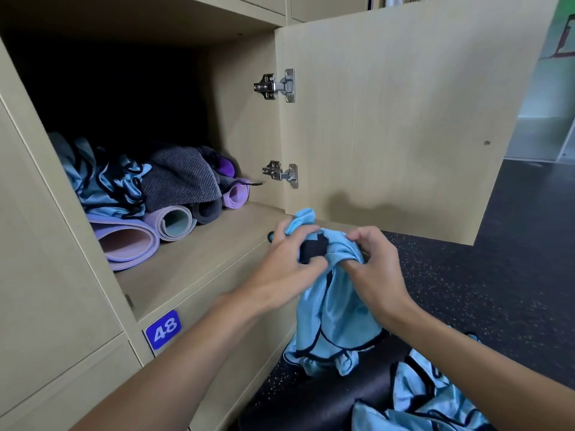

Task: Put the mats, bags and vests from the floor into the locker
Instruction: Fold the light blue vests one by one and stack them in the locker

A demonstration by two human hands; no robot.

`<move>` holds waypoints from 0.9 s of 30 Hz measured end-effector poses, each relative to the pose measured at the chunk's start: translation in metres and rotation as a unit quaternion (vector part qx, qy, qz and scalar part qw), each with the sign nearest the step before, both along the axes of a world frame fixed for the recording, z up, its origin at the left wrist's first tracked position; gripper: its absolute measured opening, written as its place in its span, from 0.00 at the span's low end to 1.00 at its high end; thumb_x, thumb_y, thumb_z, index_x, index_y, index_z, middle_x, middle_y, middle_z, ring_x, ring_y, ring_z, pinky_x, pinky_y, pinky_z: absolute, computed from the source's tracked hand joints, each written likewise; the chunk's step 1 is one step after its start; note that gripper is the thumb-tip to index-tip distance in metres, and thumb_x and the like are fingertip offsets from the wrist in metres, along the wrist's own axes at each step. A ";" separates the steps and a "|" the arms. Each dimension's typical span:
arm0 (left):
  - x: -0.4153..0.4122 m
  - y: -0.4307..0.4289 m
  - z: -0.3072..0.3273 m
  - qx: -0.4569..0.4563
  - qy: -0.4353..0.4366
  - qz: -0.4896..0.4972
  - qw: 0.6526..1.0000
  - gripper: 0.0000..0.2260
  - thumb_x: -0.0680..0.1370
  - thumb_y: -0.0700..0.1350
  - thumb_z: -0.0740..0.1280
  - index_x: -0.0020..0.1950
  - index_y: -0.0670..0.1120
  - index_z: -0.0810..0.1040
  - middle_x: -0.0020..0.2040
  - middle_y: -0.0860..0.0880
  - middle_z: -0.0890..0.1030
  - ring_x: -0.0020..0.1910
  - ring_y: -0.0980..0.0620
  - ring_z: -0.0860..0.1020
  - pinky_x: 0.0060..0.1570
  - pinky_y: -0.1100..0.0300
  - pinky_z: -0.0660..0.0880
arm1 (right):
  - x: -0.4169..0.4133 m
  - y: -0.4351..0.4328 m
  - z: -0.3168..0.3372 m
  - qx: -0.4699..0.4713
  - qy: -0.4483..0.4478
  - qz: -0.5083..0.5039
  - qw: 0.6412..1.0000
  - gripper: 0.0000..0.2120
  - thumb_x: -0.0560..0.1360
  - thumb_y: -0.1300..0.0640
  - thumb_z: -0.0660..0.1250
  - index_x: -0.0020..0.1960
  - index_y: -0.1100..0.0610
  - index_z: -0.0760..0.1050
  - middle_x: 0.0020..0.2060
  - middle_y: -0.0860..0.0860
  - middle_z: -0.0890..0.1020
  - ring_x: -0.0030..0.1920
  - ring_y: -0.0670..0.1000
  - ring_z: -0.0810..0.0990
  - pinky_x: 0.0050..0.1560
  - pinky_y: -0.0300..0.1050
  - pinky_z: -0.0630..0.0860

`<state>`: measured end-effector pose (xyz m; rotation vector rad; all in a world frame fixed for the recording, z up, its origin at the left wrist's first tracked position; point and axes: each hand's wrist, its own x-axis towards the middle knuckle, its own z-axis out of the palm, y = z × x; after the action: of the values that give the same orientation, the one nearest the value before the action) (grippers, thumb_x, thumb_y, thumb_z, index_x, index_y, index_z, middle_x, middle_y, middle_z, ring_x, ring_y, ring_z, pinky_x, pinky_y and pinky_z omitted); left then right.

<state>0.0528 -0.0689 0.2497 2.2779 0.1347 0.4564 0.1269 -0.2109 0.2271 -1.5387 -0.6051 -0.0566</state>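
Gripping one blue vest (336, 321) with left hand (280, 269) and right hand (378, 275), four mats (124, 241) in locker (202, 259)

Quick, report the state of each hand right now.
Left hand: closed, holding the blue vest.
Right hand: closed, pinching the same blue vest.

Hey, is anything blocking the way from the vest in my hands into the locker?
Nothing visible. The door stands open and the shelf front before the vest is bare; mats and other vests lie at its left and back.
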 end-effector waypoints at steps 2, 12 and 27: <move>-0.001 -0.006 -0.003 -0.014 0.018 -0.010 1.000 0.29 0.73 0.60 0.71 0.72 0.63 0.68 0.70 0.56 0.59 0.63 0.65 0.69 0.61 0.72 0.64 | -0.003 0.000 0.004 0.001 -0.008 0.020 1.000 0.16 0.71 0.75 0.66 0.50 0.57 0.75 0.44 0.50 0.84 0.43 0.45 0.82 0.42 0.39 0.79; 0.010 -0.004 -0.007 -0.134 -0.154 0.097 0.974 0.18 0.68 0.41 0.78 0.49 0.60 0.78 0.49 0.55 0.82 0.47 0.55 0.79 0.50 0.65 0.74 | -0.005 -0.006 0.012 -0.088 0.036 0.213 0.973 0.45 0.74 0.73 0.66 0.77 0.38 0.52 0.70 0.39 0.70 0.70 0.39 0.69 0.60 0.35 0.74; 0.013 0.010 -0.011 -0.091 -0.133 0.107 0.981 0.21 0.71 0.30 0.67 0.46 0.59 0.77 0.46 0.47 0.80 0.39 0.51 0.77 0.40 0.67 0.72 | 0.003 0.005 0.012 0.068 0.147 0.108 0.981 0.25 0.70 0.77 0.64 0.61 0.55 0.78 0.51 0.56 0.84 0.55 0.58 0.83 0.59 0.56 0.78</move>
<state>0.0656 -0.0590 0.2387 2.0096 0.2753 0.8224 0.1299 -0.2064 0.2394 -1.3097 -0.5159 0.2856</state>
